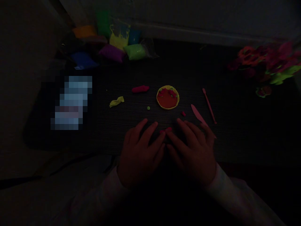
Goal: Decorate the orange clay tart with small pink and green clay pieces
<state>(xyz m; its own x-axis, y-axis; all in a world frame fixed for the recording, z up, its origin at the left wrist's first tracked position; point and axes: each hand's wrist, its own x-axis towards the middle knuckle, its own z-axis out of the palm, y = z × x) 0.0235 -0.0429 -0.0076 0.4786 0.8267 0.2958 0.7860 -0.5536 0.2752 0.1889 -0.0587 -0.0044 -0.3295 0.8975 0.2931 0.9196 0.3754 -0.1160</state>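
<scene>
Small pink clay pieces [168, 129] lie on the dark tabletop between my hands. My left hand [142, 149] rests with its fingers spread, a fingertip touching the pink clay from the left. From the other side, my right hand [194, 149] touches it with one fingertip, its other fingers stretched out. Just beyond them sits a round clay dish [167, 99] with a yellow rim, an orange-red middle and small red and green bits along its far edge. A pink plastic clay knife [198, 114] lies partly under my right hand's fingers.
Around the dish lie a pink clay roll [140, 89], a yellow clay strip [117, 101], a green clay ball [148, 108], a red bit [183, 113] and a thin pink tool [209, 105]. Clay bags [113, 52] stand back left; colourful clay shapes [265, 61] right. A blurred-out bright panel [72, 102] is left.
</scene>
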